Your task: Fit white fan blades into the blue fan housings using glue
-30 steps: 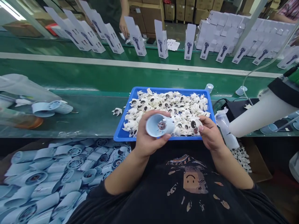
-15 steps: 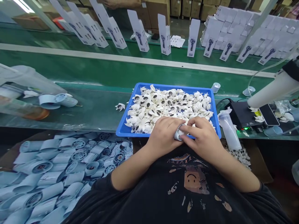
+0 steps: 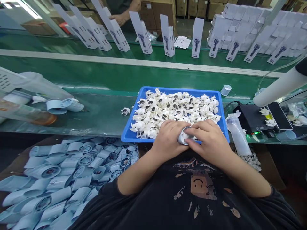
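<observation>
My left hand (image 3: 169, 136) is closed around a small pale blue fan housing (image 3: 180, 138), a short tube with its open end facing up and to the right. Inside the opening shows a white fan impeller (image 3: 184, 136), partly covered by fingers. The thumb and fingertips of my right hand (image 3: 207, 137) are bent together at the housing's mouth, on the impeller. Both hands are over the near edge of a blue tray (image 3: 136, 139) heaped with white impellers (image 3: 165, 110). One loose impeller (image 3: 125, 111) lies left of the tray.
Many blue housings (image 3: 59, 182) fill a box at lower left. Right of the tray are a clear tube (image 3: 237, 132), a black box (image 3: 251, 119) and a white cylinder (image 3: 278, 89). White cartons (image 3: 196, 41) line the far side, where another person's hand (image 3: 118, 19) shows.
The view has shifted slightly. The housing is turned a little, so more of its opening and the white impeller shows. Across the line, the other person's hand has come lower beside a carton.
</observation>
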Tool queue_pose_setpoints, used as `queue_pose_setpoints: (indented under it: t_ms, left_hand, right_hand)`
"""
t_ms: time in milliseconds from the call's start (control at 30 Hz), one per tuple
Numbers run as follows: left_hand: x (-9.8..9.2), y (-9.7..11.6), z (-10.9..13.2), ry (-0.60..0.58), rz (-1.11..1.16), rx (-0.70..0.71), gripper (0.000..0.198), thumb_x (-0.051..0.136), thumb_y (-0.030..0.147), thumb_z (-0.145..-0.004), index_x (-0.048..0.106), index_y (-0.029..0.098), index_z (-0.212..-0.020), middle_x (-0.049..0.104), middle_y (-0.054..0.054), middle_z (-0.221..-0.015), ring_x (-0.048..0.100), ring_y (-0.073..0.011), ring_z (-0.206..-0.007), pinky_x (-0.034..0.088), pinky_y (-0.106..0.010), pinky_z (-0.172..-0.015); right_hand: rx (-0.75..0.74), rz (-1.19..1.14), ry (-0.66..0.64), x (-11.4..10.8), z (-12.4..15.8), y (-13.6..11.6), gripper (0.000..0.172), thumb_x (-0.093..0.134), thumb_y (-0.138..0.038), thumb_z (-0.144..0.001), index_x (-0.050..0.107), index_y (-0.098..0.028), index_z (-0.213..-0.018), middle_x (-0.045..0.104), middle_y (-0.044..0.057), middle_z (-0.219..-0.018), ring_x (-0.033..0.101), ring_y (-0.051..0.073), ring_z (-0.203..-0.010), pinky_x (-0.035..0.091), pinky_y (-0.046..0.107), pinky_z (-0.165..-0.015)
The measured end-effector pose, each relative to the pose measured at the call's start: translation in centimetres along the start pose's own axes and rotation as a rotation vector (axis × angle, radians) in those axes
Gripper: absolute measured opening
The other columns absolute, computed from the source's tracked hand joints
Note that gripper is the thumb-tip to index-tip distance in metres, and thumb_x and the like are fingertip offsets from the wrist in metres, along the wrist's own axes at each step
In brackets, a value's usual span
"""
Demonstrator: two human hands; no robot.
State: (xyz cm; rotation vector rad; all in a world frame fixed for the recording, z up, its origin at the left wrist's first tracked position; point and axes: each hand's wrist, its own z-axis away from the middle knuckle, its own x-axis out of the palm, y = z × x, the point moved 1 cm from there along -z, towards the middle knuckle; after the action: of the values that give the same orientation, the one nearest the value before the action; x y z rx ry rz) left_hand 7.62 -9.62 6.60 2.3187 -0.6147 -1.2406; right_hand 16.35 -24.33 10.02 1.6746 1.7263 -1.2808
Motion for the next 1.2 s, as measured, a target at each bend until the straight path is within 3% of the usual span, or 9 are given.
queue_pose_setpoints:
  t_ms: [300, 467, 567, 667, 733, 833, 1000, 1100, 1200]
  left_hand:
    - [0.6, -0.4, 0.4, 0.026, -0.037, 0.031, 0.027, 0.066, 0.034, -0.073, 0.064, 0.027, -0.099, 0.075, -0.004, -0.094, 0.067, -0.0271, -0.085, 0.043, -0.041, -0.082]
    - [-0.4, -1.1, -0.4, 0.028, -0.014, -0.011, 0.037, 0.076, 0.038, -0.069, 0.063, 0.027, -0.102, 0.074, -0.004, -0.098, 0.067, -0.0281, -0.088, 0.040, -0.045, -0.094]
    - [-0.9, -0.8, -1.1, -0.054, -0.013, 0.046, 0.040, 0.077, 0.037, -0.070, 0.063, 0.027, -0.105, 0.074, -0.004, -0.100, 0.067, -0.0278, -0.089, 0.038, -0.047, -0.101]
    - [-1.6, -1.2, -2.4, -0.154, -0.020, 0.106, 0.046, 0.077, 0.039, -0.071, 0.060, 0.028, -0.112, 0.071, -0.005, -0.105, 0.065, -0.0285, -0.094, 0.036, -0.050, -0.104]
    - [-2.1, -2.6, -4.6, -0.184, -0.030, 0.089, 0.052, 0.080, 0.045, -0.067, 0.061, 0.029, -0.113, 0.067, -0.007, -0.111, 0.060, -0.0312, -0.104, 0.037, -0.052, -0.104]
    - [-1.5, -5.9, -10.6, -0.116, -0.067, -0.037, 0.056, 0.085, 0.051, -0.058, 0.065, 0.026, -0.103, 0.057, -0.010, -0.115, 0.050, -0.0366, -0.114, 0.039, -0.055, -0.101]
    - [4.4, -10.2, -21.0, -0.180, -0.039, -0.322, 0.063, 0.075, 0.029, -0.077, 0.047, 0.020, -0.132, 0.056, -0.012, -0.119, 0.055, -0.0306, -0.113, 0.040, -0.051, -0.103]
    - [7.7, -10.7, -23.9, -0.307, -0.030, -0.328, 0.043, 0.064, 0.030, -0.088, 0.052, 0.015, -0.127, 0.059, -0.011, -0.120, 0.060, -0.0247, -0.106, 0.049, -0.048, -0.095]
    - [7.8, -10.5, -25.4, -0.412, -0.028, -0.314, 0.039, 0.057, 0.038, -0.093, 0.055, 0.014, -0.124, 0.055, -0.012, -0.129, 0.059, -0.0237, -0.111, 0.050, -0.048, -0.097]
  right_hand:
    - [0.071, -0.182, -0.049, 1.1, 0.2, 1.2, 0.014, 0.068, -0.032, -0.087, 0.075, -0.024, -0.096, 0.051, 0.002, -0.076, 0.050, 0.015, -0.074, 0.040, 0.030, -0.069]
    - [-0.011, -0.370, -0.012, -0.5, 1.3, 0.9, 0.043, 0.051, -0.052, -0.094, 0.074, -0.019, -0.080, 0.050, 0.003, -0.073, 0.050, 0.014, -0.070, 0.041, 0.028, -0.065]
    - [-0.008, -0.175, 0.039, -0.4, 1.6, 0.9, 0.054, 0.056, -0.060, -0.088, 0.067, -0.018, -0.119, 0.056, 0.013, -0.106, 0.052, 0.025, -0.098, 0.046, 0.040, -0.083]
    - [-0.027, -0.076, 0.143, -0.9, 2.4, 1.5, 0.037, 0.057, -0.052, -0.090, 0.071, -0.019, -0.098, 0.057, 0.011, -0.098, 0.052, 0.024, -0.093, 0.044, 0.041, -0.081]
    - [-0.058, -0.130, 0.264, -1.7, 3.3, 2.0, 0.032, 0.051, -0.040, -0.095, 0.067, -0.018, -0.079, 0.053, 0.006, -0.082, 0.051, 0.019, -0.079, 0.043, 0.036, -0.072]
    - [-0.019, -0.182, 0.365, -2.5, 4.6, 2.6, 0.022, 0.050, -0.026, -0.093, 0.064, -0.018, -0.079, 0.052, 0.004, -0.078, 0.050, 0.016, -0.073, 0.043, 0.033, -0.067]
    - [-0.010, -0.321, 0.363, -1.2, 5.8, 2.3, 0.016, 0.052, -0.019, -0.090, 0.063, -0.017, -0.079, 0.056, 0.005, -0.083, 0.056, 0.014, -0.075, 0.049, 0.028, -0.067]
    - [0.002, -0.340, 0.379, -0.6, 6.3, 2.2, 0.016, 0.051, -0.020, -0.091, 0.063, -0.018, -0.080, 0.056, 0.005, -0.085, 0.058, 0.014, -0.078, 0.052, 0.026, -0.068]
    - [0.054, -0.336, 0.345, -0.7, 6.6, 2.5, 0.018, 0.050, -0.021, -0.092, 0.063, -0.019, -0.080, 0.058, 0.005, -0.085, 0.060, 0.013, -0.079, 0.053, 0.025, -0.070]
